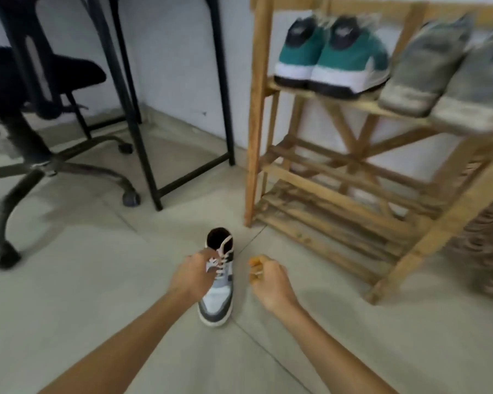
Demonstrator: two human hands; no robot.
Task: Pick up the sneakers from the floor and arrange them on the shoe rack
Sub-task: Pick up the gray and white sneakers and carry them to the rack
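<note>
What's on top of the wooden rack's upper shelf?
On the wooden slatted shoe rack, the upper shelf holds a green pair of sneakers with white soles and, to their right, a grey worn pair. The frame edge cuts off anything further right.

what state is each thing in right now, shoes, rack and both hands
grey and white sneaker: on the floor, upright, laced
left hand: gripping that sneaker at the laces
right hand: curled, touching nothing
green sneakers: paired on the upper shelf
grey sneakers: beside them
shoe rack: lower shelves bare
</note>
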